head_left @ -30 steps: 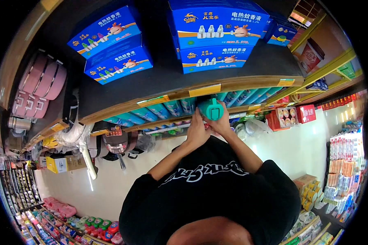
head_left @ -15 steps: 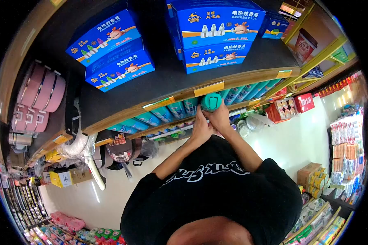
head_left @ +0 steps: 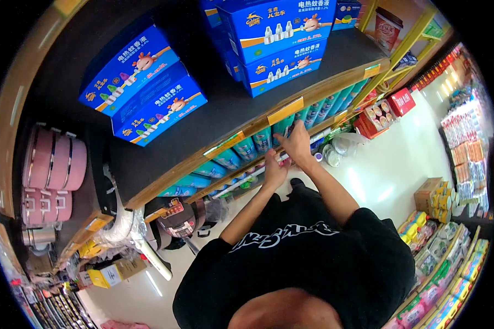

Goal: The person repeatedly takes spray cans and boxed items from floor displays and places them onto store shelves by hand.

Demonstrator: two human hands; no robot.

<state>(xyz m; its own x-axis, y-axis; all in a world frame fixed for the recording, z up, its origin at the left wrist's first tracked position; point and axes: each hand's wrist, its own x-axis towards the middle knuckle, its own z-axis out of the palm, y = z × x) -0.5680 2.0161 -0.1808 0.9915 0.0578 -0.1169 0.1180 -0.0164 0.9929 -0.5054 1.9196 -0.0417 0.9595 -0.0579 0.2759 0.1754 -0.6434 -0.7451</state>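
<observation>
A row of teal spray cans (head_left: 246,149) stands on the shelf level beneath the dark top board. My right hand (head_left: 296,143) reaches in at the middle of this row, its thumb and fingers around one spray can, which the hand mostly covers. Lower down, my left hand (head_left: 275,170) is by the front edge of that level, fingers apart and partly curled, with nothing visible in them. An orange price label (head_left: 285,111) sits on the wooden edge just above my right hand.
Blue boxes of mosquito liquid (head_left: 284,66) are stacked on the top board (head_left: 203,129). Pink lunch boxes (head_left: 55,159) and a plastic-wrapped pan (head_left: 123,219) are at the left. Red cartons (head_left: 402,102) stand at the right. Behind me are shelves of packaged goods (head_left: 442,263).
The spray can both hands held in front of the shelf is now in the row, with my right hand at it. My left hand has come off it and dropped lower. The view has shifted.
</observation>
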